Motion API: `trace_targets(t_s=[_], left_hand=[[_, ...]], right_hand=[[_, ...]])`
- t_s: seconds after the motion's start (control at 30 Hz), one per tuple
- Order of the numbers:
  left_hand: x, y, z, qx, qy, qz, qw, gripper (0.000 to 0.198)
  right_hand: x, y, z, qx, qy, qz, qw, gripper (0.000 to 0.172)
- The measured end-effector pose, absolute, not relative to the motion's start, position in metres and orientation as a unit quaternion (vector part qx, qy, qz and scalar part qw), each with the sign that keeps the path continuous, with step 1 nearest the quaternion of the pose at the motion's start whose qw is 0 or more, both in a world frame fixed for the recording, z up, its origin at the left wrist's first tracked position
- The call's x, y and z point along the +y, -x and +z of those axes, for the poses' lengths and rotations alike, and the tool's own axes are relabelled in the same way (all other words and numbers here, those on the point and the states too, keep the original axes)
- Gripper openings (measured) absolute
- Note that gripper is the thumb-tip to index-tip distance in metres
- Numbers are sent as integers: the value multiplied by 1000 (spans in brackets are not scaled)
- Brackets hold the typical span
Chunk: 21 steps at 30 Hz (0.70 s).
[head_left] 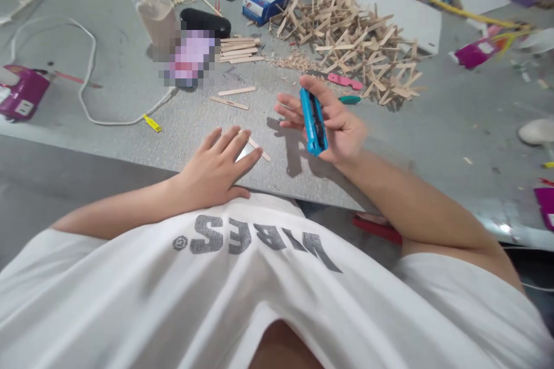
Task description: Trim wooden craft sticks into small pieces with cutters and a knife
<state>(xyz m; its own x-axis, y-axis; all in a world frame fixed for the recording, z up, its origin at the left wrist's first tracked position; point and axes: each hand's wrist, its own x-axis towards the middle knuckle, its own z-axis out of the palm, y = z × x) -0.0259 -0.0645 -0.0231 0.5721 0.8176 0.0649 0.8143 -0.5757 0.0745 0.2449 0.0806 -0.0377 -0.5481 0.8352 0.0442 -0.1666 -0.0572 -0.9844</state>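
Note:
My left hand (219, 164) lies palm down by the table's front edge, fingers spread, holding nothing. A flat wooden craft stick (259, 150) reaches out from beside its index finger; the stick's other end is hidden by the hand. Raised a little above the table, my right hand (341, 124) grips a small blue stapler (314, 121) between thumb and fingers. Beyond the hands lie a loose wooden stick (237, 91) and a pair of joined sticks (229, 103). Behind the right hand are a pink-handled knife (345, 81) and a green-handled tool (350, 100).
A heap of crossed wooden sticks (363, 40) spreads at the back right, next to a blue box (266, 2). A stack of sticks (240, 49), a phone (190, 57) with a white cable (90, 57), a black case (205, 22) and a bottle (151, 6) stand left of it.

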Motion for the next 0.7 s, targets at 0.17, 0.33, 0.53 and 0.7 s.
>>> trace_targets(t_s=[0.17,0.33,0.53,0.7], left_hand=[[-63,24,-39,461,-884,73,11,97],[-68,24,-41,423,-901,78,-54,69],[-67,27,-50,375,-912,109,-122,54],[-64,29,-55,384,-913,114,-81,59]], right_hand=[[74,-238,-43,-589,283,661,369,70],[64,-237,-54,-671,311,530,415,56],[54,-239,-62,-768,247,419,416,52],[50,-236,-62,-784,213,407,418,42]])
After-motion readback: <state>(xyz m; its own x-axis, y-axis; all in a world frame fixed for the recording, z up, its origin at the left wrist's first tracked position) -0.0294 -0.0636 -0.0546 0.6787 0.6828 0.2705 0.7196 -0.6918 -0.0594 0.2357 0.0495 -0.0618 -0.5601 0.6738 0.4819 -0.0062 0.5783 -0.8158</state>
